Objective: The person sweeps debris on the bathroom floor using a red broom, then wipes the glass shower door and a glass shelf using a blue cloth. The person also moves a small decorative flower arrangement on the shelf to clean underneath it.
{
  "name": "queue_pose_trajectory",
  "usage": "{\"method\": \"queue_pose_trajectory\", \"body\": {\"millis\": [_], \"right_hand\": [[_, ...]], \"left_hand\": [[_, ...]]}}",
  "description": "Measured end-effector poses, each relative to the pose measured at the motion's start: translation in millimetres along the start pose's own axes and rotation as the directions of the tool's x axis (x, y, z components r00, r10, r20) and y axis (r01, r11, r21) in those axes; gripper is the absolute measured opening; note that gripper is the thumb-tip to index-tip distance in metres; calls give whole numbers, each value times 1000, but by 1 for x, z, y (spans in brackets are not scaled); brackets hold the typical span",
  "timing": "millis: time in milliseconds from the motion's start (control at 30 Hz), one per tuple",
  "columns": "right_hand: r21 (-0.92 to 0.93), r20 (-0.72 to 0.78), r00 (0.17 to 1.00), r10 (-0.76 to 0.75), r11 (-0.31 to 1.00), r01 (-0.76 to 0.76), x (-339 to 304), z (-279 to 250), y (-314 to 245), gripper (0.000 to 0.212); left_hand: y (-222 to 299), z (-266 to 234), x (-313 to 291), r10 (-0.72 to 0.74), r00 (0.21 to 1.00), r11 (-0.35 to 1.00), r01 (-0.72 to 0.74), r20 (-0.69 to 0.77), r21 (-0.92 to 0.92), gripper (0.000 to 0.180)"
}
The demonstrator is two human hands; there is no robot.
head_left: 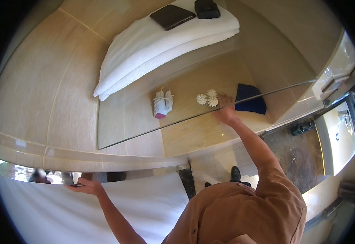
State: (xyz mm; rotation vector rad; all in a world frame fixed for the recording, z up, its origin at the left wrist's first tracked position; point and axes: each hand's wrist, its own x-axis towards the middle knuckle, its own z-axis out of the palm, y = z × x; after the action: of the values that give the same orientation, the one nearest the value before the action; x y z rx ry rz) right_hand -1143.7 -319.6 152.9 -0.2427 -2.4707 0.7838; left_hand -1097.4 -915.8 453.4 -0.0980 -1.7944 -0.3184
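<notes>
My right hand [227, 112] reaches into the tiled niche below a glass shelf [177, 116]. Its fingers look extended, and the fingertips, seen partly through the glass, are beside a cluster of white flowers [208, 99]. I cannot tell whether they touch the flowers. To the right of this hand lies a folded navy cloth [249, 99]. Farther left in the niche is a white bundle [162, 103] wrapped with cord, pink at its near end. Out to the left, my left hand [89, 188] has its fingers stretched out against a shiny reflective band [55, 177].
Folded white towels [169, 40] lie on the glass, with a flat dark case [172, 17] and a black pouch [207, 9] on top. A white smooth surface [124, 207] spreads below my left hand. At right are a white basin [338, 138] and a dark bottle [302, 128].
</notes>
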Motion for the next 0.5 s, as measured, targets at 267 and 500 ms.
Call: {"method": "queue_pose_trajectory", "body": {"millis": [267, 500], "right_hand": [[68, 107, 993, -56, 996, 49, 3, 20, -31, 41], [27, 315, 927, -203, 978, 206, -22, 84, -128, 56]], "left_hand": [[4, 4, -2, -141, 990, 974, 138, -4, -178, 80], [-9, 2, -4, -75, 997, 997, 75, -21, 8, 81]]}}
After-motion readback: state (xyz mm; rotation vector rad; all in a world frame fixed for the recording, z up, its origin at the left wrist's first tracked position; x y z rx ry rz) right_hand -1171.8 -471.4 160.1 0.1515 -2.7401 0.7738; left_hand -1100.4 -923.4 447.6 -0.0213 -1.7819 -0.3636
